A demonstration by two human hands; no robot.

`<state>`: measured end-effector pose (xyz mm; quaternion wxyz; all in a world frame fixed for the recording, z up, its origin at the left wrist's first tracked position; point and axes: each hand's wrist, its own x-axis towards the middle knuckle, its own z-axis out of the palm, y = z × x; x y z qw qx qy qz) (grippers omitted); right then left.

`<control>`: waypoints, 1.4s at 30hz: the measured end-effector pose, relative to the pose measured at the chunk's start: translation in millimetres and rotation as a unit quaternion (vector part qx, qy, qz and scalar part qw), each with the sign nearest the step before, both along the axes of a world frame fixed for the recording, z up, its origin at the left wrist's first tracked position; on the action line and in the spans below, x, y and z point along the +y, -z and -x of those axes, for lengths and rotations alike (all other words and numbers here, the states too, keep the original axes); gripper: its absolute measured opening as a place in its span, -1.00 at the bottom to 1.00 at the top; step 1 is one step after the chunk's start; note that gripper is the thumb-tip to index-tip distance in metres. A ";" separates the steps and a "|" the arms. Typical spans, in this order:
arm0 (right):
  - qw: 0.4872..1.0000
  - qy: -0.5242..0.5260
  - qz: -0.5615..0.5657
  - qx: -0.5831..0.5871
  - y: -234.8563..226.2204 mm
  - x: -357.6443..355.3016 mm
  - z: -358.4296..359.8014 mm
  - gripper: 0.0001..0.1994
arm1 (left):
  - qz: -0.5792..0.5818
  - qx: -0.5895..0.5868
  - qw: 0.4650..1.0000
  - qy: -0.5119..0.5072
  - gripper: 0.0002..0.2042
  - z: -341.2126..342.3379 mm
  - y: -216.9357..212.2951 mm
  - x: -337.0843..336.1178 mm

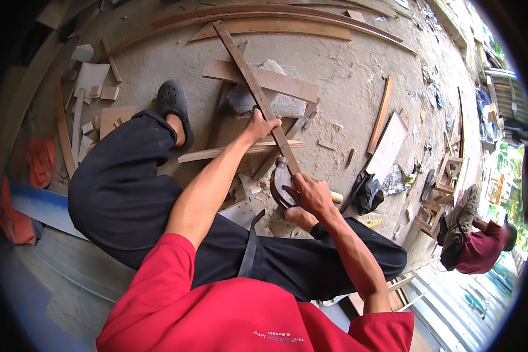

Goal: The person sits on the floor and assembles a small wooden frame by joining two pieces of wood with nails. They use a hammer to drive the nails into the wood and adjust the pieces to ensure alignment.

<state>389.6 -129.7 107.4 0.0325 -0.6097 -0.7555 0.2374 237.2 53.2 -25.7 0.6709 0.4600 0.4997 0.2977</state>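
Observation:
My left hand (260, 125) is closed around the middle of a long, narrow brown wood strip (234, 56). The strip slants from the far side down toward my right hand (312, 192). That hand's fingers are curled at the strip's near end, around the handle of a hammer. The worn metal hammer head (281, 168) shows left of the fingers, beside the strip, and a pale handle butt (336, 198) sticks out to the right. My fingers partly hide the handle. Beneath the strip lie a flat board (264, 79) and a pale block (287, 105).
A dark clog (174, 100) is on my left foot; my bare right ankle is below the hammer. Wood offcuts (108, 92) lie at left, long boards (276, 26) at the far side. A black plastic bag (368, 193) lies at right. Another person (481, 249) crouches farther right near small wooden frames (437, 214).

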 end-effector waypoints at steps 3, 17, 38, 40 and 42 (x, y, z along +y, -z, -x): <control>1.000 -0.018 0.014 -0.007 4.4 -1.3 -4.9 -0.77 | 0.105 -0.072 0.985 -0.115 -0.55 -6.3 -0.5 15.6; 0.990 -0.131 -0.043 -0.003 20.0 13.9 -21.9 -0.87 | 0.074 0.083 0.958 -0.265 -0.59 -39.2 -11.6 23.1; 0.998 -0.018 -0.049 -0.017 11.6 41.4 -25.8 -0.93 | 0.063 0.109 0.948 -0.291 -0.61 -37.9 -15.2 25.1; 0.997 -0.065 -0.037 0.023 -1.2 42.2 -25.0 -0.96 | 0.062 0.116 0.946 -0.297 -0.61 -42.8 -17.1 28.0; 0.995 -0.097 -0.027 0.023 0.9 41.9 -24.6 -0.96 | 0.052 0.121 0.947 -0.293 -0.62 -44.1 -19.1 30.6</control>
